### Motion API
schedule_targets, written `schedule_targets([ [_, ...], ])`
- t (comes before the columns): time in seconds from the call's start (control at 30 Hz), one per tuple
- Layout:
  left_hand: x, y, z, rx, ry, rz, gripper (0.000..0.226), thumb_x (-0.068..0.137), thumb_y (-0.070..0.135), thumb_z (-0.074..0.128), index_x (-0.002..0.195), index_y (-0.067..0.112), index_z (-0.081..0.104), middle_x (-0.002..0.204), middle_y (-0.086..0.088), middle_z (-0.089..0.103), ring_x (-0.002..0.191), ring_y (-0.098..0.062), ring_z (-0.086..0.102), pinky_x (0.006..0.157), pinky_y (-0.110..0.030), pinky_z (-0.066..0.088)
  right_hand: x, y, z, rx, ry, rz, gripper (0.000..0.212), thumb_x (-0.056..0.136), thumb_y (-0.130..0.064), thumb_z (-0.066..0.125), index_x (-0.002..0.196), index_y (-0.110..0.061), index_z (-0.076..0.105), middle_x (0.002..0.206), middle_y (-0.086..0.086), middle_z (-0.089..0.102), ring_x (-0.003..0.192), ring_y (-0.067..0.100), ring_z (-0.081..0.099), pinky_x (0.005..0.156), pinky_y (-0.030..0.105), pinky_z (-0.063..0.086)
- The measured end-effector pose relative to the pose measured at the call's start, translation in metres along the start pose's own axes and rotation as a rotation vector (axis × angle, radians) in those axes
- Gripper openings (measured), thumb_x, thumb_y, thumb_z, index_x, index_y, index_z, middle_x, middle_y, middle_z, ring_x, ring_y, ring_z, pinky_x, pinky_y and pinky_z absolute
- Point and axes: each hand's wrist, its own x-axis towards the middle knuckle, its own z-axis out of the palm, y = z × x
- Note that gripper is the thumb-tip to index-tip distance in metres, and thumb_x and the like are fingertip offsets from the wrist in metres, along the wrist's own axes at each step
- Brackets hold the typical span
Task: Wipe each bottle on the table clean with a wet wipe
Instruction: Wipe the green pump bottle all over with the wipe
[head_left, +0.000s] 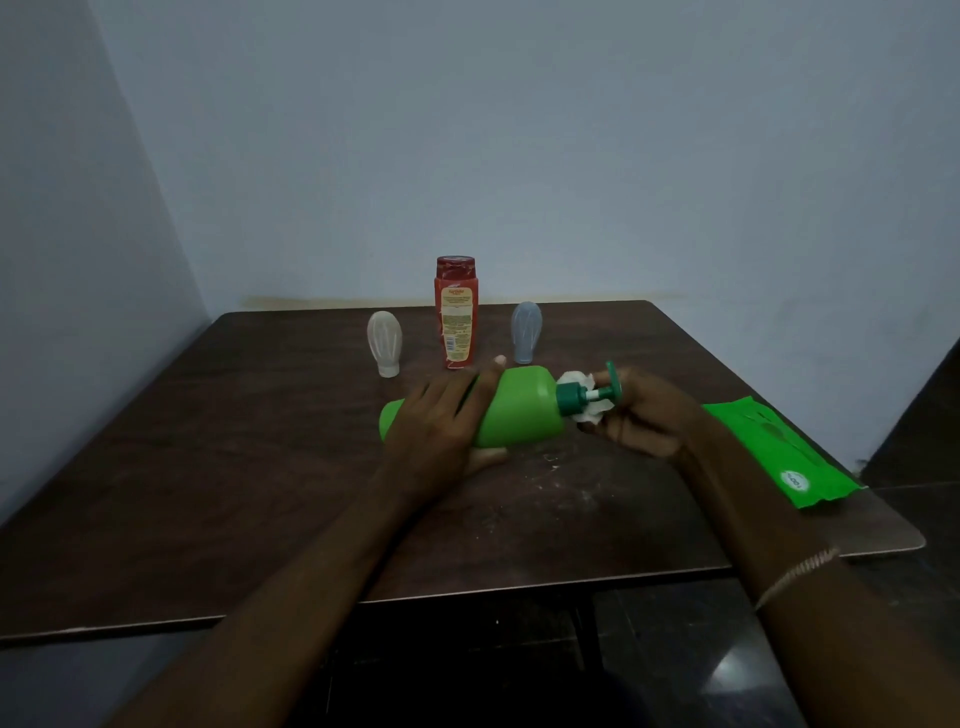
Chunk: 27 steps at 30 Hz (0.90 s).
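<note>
One green bottle (519, 410) (sideways) is gripped by left hand (431, 426); right hand (644, 415) pinches wipe (586, 414).

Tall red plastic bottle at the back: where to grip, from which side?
Probably the upper body just under the cap of the tall red plastic bottle, coming from above. It stands upright, flanked by a white squeeze bottle and a grey squeeze bottle, with the green pump bottle held across its base in front.

Blue-grey wall (519, 130) (glossy dark floor (675, 649)).

Left hand (434, 421), right hand (647, 415), both gripping.
</note>
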Motion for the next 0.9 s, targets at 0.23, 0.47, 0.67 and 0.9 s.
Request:
schedule_targets([
  [0.23,-0.001,-0.002,0.000,-0.040,-0.019,-0.073,0.105,0.066,0.049,0.086,0.149,0.003,0.041,0.127,-0.018,0.058,0.111,-0.032,0.058,0.090,-0.046,0.050,-0.011,0.042,0.040,0.436,0.331,-0.228,0.029,0.091,0.011,0.038,0.097,-0.001,0.064,0.088,0.010,0.073,0.078,0.017,0.068,0.064,0.021,0.057],
  [0.47,-0.004,-0.004,0.001,-0.042,-0.029,-0.107,0.107,0.065,0.052,0.086,0.150,0.006,0.039,0.124,-0.018,0.058,0.108,-0.031,0.057,0.088,-0.043,0.050,-0.042,0.045,0.071,0.248,0.362,-0.247,0.026,0.083,0.010,0.046,0.094,0.003,0.068,0.094,0.014,0.074,0.077,0.018,0.071,0.058,0.019,0.055],
  [0.67,-0.003,-0.003,0.000,-0.095,-0.047,-0.128,0.105,0.069,0.054,0.082,0.151,0.006,0.037,0.127,-0.017,0.057,0.110,-0.032,0.057,0.090,-0.044,0.051,-0.034,0.049,0.053,0.228,0.652,-0.203,0.025,0.087,-0.003,0.057,0.108,-0.007,0.071,0.093,0.008,0.072,0.071,0.014,0.059,0.055,0.024,0.050],
  [0.9,-0.001,-0.005,0.001,-0.141,-0.062,-0.185,0.107,0.065,0.051,0.086,0.150,0.006,0.038,0.128,-0.018,0.057,0.112,-0.030,0.056,0.091,-0.044,0.050,-0.037,0.045,0.073,0.255,0.406,-0.304,0.022,0.088,0.005,0.053,0.103,0.003,0.069,0.096,0.013,0.074,0.074,0.014,0.067,0.059,0.021,0.052],
])
